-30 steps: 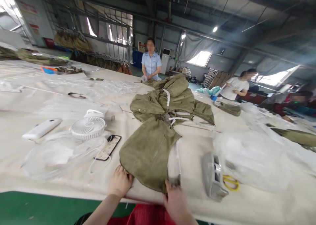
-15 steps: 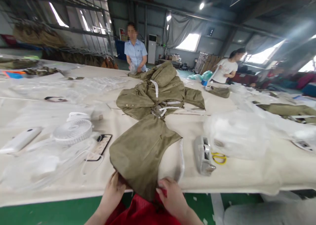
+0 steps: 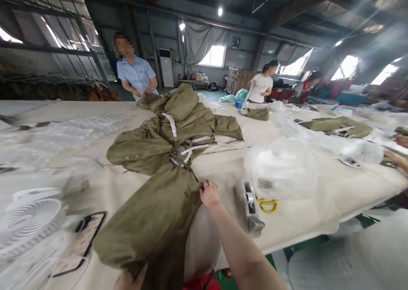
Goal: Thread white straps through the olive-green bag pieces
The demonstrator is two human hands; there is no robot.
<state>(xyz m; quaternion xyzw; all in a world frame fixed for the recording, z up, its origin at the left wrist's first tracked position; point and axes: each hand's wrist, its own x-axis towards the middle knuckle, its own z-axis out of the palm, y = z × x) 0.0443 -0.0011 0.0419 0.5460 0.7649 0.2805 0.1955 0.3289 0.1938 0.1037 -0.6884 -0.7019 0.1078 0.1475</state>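
1. At the near edge of a cloth-covered table (image 3: 293,222), the left hand (image 3: 130,280) touches the lower edge of an olive garment (image 3: 149,213) spread before the wearer; its fingers are partly hidden and how firmly they close cannot be told.
2. The right hand (image 3: 209,192), down at the near edge half a second ago, now reaches up and closes on the garment's right corner, fingers bent over the cloth.
3. One phone (image 3: 79,243) and one white fan (image 3: 32,222) lie to the left; one tape dispenser (image 3: 249,207) and one yellow scissors handle (image 3: 268,206) sit right of the reaching forearm.
4. A heap of olive pieces (image 3: 191,107) blocks the table directly beyond, with a clear plastic bag (image 3: 282,164) to its right.
5. Farther off, two people stand: one in a blue shirt (image 3: 138,74), one in a white T-shirt (image 3: 260,86).
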